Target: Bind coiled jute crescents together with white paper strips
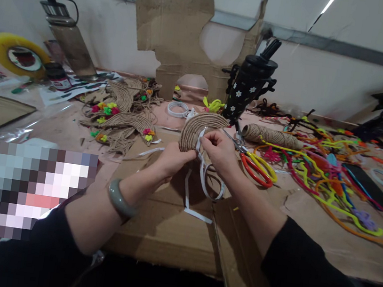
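Note:
A curved piece of coiled jute rope [204, 122] is held above the cardboard [167, 216] in front of me. My left hand [174, 159] grips its lower left end, thumb on top. My right hand [219, 148] pinches a narrow white tape strip [200, 139] against the inner edge of the rope piece. More of the white strip loops down below my right hand and trails over the cardboard. Scissors with red and yellow handles [257, 169] lie just right of my right hand. My fingertips partly hide where tape and rope meet.
Finished-looking rope arcs with colourful flowers [123, 122] pile up at the left. A twine roll [272, 137], fuzzy pipe cleaners [335, 183] and a dark phone [370, 187] lie at the right. A black flowered tumbler [247, 87] and cut cardboard [178, 32] stand behind.

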A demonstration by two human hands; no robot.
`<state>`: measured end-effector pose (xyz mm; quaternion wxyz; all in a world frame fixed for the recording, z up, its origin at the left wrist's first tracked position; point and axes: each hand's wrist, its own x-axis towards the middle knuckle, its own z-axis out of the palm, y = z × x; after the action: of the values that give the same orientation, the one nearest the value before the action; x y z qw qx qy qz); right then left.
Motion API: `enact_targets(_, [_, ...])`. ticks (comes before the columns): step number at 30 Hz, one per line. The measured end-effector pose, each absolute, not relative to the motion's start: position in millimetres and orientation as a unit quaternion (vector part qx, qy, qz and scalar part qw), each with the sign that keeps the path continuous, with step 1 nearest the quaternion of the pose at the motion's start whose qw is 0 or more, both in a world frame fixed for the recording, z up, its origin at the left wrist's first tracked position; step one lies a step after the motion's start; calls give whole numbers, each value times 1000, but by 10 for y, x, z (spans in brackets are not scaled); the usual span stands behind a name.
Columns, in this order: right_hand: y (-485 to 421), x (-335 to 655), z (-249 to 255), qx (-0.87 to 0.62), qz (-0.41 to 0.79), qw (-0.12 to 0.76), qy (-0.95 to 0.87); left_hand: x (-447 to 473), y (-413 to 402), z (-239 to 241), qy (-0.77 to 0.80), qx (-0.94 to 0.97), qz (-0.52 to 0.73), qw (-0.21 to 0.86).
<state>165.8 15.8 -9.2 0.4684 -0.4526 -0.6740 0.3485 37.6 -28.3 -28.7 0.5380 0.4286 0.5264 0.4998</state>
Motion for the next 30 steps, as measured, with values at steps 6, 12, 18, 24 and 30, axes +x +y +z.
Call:
enact_targets(6, [172,1655,-133,-463,347,467,-668,365,-274,-297,534,438,500,522])
enact_targets(12, [190,1664,-175,-464,412,454,-640,366,-281,-275,529,437,504,524])
enact_targets(18, [147,1645,-136,-443,515,446,-583,397,-318,-193,531,416,495,548])
enact_targets(24, [146,1633,-121,-434,521,487,-551,410,-354,-144,521,432,470,567])
enact_targets(30, [145,1626,-119,-440,542,495,-516,406,-370,-131,512,442,465,571])
